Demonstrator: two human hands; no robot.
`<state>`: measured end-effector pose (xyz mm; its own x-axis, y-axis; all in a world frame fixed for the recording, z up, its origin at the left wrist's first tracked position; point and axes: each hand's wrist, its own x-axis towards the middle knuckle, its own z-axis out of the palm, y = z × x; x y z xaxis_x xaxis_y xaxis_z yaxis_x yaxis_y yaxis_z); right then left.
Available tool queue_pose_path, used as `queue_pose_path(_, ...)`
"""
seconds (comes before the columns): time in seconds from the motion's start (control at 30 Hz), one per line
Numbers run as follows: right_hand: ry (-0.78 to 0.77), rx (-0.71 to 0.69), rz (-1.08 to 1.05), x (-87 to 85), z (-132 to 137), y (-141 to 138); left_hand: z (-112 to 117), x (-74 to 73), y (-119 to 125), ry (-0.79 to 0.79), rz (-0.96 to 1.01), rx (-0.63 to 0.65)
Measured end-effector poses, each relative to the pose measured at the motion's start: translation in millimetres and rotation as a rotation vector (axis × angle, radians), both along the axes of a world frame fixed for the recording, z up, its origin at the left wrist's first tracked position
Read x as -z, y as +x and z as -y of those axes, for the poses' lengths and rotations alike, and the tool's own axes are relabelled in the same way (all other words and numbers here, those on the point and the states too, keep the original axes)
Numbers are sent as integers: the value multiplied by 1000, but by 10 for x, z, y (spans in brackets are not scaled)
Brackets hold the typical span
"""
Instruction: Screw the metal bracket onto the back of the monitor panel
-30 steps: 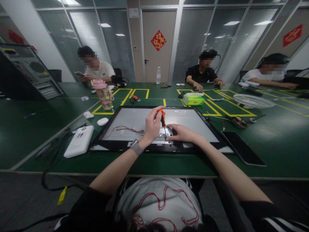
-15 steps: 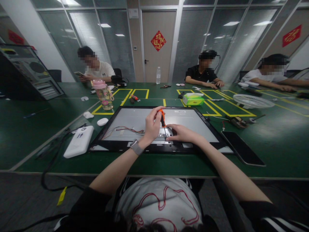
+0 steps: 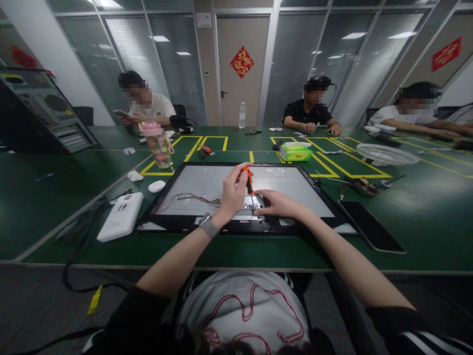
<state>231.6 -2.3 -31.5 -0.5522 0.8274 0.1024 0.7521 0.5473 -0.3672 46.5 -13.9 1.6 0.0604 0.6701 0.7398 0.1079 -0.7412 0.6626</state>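
left hand point(image 3: 232, 191) wraps the screwdriver point(image 3: 249, 182), near-upright at the six o'clock side of the panel point(image 3: 314, 197), apparently for straight driving; right hand point(image 3: 279, 203), half-open, no grip visible, rests at the shaft's three o'clock, likely steadying the bracket point(image 3: 259, 202)

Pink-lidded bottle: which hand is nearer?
Left. The left hand, on the screwdriver, is to the right of the pink-lidded bottle and closer to the wearer; the right hand is farther right, beside the screwdriver.
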Motion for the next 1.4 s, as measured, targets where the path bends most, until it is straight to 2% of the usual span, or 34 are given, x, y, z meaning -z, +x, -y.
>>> queue_pose_path(0.6,-12,1,-10,-19,10,-7,-21,31,-12,-36,-6,-14)
queue_pose_path(1.4,-15,0,-16,-26,21,-2,-12,-8,0,25,-34,-54)
